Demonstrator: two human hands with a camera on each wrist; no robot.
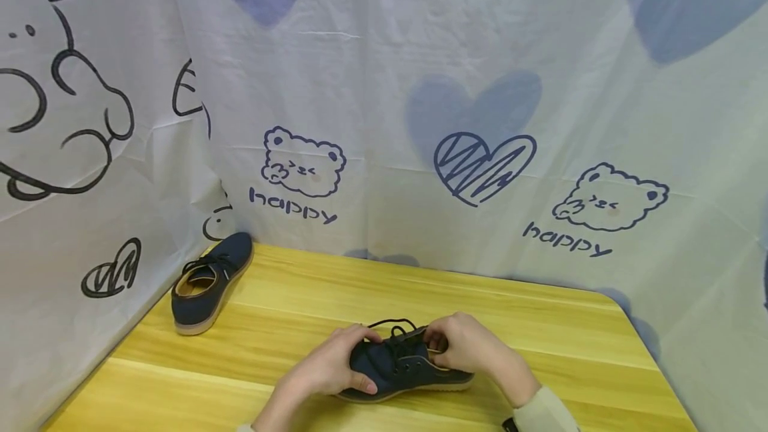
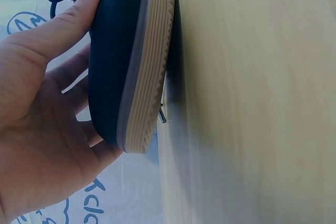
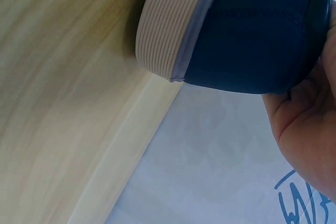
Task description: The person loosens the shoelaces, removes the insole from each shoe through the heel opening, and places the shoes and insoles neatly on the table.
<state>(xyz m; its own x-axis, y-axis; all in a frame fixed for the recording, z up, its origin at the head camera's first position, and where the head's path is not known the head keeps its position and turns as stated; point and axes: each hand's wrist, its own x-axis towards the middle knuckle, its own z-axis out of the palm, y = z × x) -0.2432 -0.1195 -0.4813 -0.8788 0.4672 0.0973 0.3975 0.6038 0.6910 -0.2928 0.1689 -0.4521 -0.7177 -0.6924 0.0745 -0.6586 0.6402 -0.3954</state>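
A dark navy lace-up shoe [image 1: 384,367] with a tan ribbed sole lies on the table, its toe to the left. My left hand [image 1: 327,362] grips the toe end, thumb on the near side and fingers round the far side. At the ankle opening, the curled fingers of my right hand [image 1: 465,347] hold the collar, partly inside; their tips are hidden. The black laces [image 1: 397,339] are looped loosely over the front. In the left wrist view the toe and sole [image 2: 147,66] stand out beside the palm; the right wrist view shows the heel [image 3: 247,51].
A matching navy shoe [image 1: 210,285] sits at the table's back left corner, next to the hanging cloth. The yellow wood-grain table [image 1: 288,299] meets a white printed cloth [image 1: 384,219] behind and at both sides.
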